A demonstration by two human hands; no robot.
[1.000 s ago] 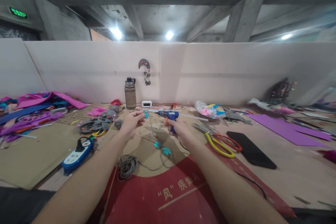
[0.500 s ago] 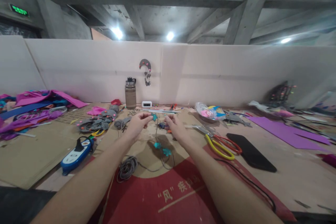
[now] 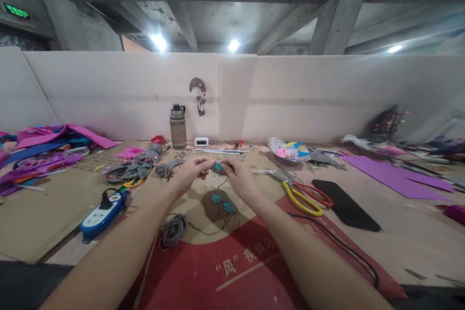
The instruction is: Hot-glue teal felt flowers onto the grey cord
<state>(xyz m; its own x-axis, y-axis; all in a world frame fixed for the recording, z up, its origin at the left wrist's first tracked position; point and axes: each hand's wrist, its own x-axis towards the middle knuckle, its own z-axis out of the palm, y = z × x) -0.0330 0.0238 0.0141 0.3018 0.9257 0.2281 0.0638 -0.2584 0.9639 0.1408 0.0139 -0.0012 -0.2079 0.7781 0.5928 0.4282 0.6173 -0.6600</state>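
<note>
My left hand (image 3: pixel 189 173) and my right hand (image 3: pixel 238 177) meet over the middle of the table, fingers pinched together on a small teal felt piece (image 3: pixel 218 167). A thin wire hangs from it down to two more teal pieces (image 3: pixel 222 202) that lie on the cardboard (image 3: pixel 43 213) just below my hands. The blue glue gun is hidden behind my hands. A coil of grey wire (image 3: pixel 173 229) lies near my left forearm.
Yellow and red scissors (image 3: pixel 305 197) and a black phone (image 3: pixel 345 198) lie to the right. A blue power strip (image 3: pixel 101 208) sits at the left. A water bottle (image 3: pixel 178 127), a small clock (image 3: pixel 201 142), purple sheets (image 3: pixel 392 179) and scrap piles (image 3: pixel 43 152) line the back.
A second ago my right hand held the blue glue gun; it has let go of it and come to the teal piece. Both hands have lowered and closed in together.
</note>
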